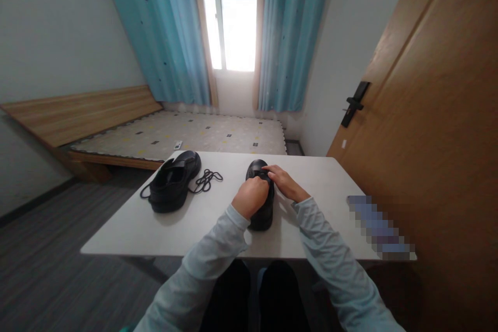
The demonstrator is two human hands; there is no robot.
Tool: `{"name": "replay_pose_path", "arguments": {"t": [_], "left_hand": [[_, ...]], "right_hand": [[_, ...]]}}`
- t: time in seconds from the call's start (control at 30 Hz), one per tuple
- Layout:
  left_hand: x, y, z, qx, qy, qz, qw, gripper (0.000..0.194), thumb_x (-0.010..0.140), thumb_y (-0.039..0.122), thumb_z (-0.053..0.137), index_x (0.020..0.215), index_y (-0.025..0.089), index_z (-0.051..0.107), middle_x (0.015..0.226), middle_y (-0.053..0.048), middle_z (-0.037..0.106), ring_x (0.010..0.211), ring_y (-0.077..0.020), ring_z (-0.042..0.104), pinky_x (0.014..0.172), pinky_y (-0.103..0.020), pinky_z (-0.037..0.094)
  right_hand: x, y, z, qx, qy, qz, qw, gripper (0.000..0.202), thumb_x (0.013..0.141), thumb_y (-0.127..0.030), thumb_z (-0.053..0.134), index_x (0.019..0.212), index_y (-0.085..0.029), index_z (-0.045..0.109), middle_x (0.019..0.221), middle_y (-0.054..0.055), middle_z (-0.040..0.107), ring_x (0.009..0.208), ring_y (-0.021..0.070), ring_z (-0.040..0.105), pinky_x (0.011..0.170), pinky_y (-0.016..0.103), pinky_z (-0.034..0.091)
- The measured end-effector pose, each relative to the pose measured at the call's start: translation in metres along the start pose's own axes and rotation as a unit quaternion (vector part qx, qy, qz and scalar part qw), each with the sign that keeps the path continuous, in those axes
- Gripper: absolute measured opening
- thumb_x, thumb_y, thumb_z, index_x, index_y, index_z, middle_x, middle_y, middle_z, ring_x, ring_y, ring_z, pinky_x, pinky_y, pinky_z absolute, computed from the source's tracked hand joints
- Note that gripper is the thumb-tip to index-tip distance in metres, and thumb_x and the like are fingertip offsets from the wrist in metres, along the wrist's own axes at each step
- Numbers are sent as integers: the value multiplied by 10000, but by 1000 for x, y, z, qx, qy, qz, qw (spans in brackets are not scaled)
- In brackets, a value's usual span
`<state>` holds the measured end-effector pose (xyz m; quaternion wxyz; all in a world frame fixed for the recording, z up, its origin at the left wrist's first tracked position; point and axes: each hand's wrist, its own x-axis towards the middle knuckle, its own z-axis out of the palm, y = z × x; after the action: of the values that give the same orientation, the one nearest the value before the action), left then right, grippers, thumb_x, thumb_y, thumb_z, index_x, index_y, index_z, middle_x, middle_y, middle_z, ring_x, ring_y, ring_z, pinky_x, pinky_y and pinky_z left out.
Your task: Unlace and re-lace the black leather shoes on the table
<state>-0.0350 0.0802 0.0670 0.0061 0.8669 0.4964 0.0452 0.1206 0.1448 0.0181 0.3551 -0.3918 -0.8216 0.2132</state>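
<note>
A black shoe (261,218) stands on the white table (311,233) in front of me, its toe pointing away. My left hand (251,196) is closed over the shoe's opening, with its fingertips hidden against the upper. From the right side, my right hand (286,181) grips the upper near the lace area, fingers close to the toe. Whether a lace is between my left fingers cannot be seen. To the left stands a second black shoe (169,192). A loose black shoelace (206,180) lies in loops beside it.
A blurred bluish item (377,225) lies along the table's right edge. Behind the table is a bed with a patterned mattress (210,132), carrying a small white object (178,145). A wooden door (436,114) stands close on the right.
</note>
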Motion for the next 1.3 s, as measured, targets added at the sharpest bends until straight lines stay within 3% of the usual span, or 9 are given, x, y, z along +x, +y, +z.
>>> {"name": "replay_pose_path", "arguments": {"t": [0.3,0.43,0.67,0.83,1.03,1.17,1.3], "left_hand": [[-16,16,-23,11,-2,-9,1000,304,902,67,330,982,77,623,1010,-151,661,949,-251,644,845,-370,504],[-18,22,-36,23,-4,-41,999,288,899,70,357,1000,106,625,972,-144,673,912,-263,664,778,-368,522],[-16,30,-44,66,66,-89,992,287,923,112,370,1150,124,546,838,-132,685,843,-274,685,645,-337,529],[-19,34,-43,82,94,-67,990,224,928,126,387,1102,122,529,818,-117,672,792,-246,688,613,-301,515],[-20,35,-41,117,120,-19,986,243,919,132,420,1145,128,509,874,-104,671,805,-242,678,655,-326,524],[-25,35,-49,119,102,-10,988,276,916,120,425,1179,129,509,898,-109,673,826,-228,674,655,-305,530],[-32,34,-60,102,68,5,992,216,889,94,469,1058,124,600,951,-122,677,900,-233,661,728,-324,536]], "right_hand": [[0,-4,-3,-5,-6,7,1000,339,924,-279,376,1164,-170,589,1155,103,587,1114,216,532,1016,401,382],[0,-4,-3,-3,-6,10,1000,335,925,-282,381,1165,-178,590,1161,100,589,1120,215,532,1023,407,377],[-1,-9,-4,17,1,16,1000,342,941,-318,364,1141,-176,601,1134,97,603,1112,208,536,1024,398,377],[-1,-8,-2,40,5,7,999,322,935,-307,384,1116,-173,613,1086,84,619,1077,197,546,1008,395,387],[-1,-2,-1,45,-4,15,999,337,909,-236,418,1180,-122,582,1192,140,569,1146,227,509,1049,410,358],[0,-1,-1,33,-14,14,999,338,909,-209,419,1197,-128,574,1198,143,561,1162,245,498,1058,416,355],[-1,-2,-2,18,-20,7,1000,330,922,-225,410,1202,-149,566,1187,126,561,1150,227,505,1060,410,357]]}}
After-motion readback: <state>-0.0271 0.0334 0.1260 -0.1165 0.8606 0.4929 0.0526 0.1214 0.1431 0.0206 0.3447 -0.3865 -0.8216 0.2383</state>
